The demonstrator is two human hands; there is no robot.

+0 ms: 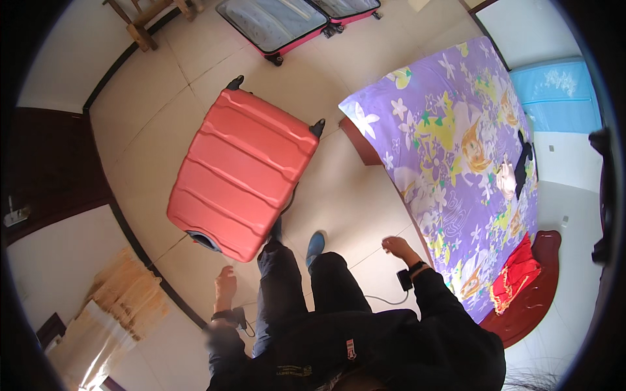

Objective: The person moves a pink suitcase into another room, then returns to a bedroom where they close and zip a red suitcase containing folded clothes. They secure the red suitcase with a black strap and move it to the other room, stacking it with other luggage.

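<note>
A red hard-shell suitcase (244,171) lies or stands on the tiled floor before me, its ribbed side up, two black wheels at its far end and a dark grey handle at its near end. Just below that handle is my left hand (225,283), apart from the case, fingers loosely spread and holding nothing. My right hand (397,247) hangs over the floor beside the bed, fingers partly curled, with nothing visible in it. Both wrists wear straps with small black devices and cables.
A bed with a purple floral sheet (440,146) fills the right side; dark clothing, a pale cloth and a red cloth (516,276) lie on it. An opened suitcase (279,24) lies at the far end. A wooden stool (142,24) stands far left, a dark door (49,166) nearer.
</note>
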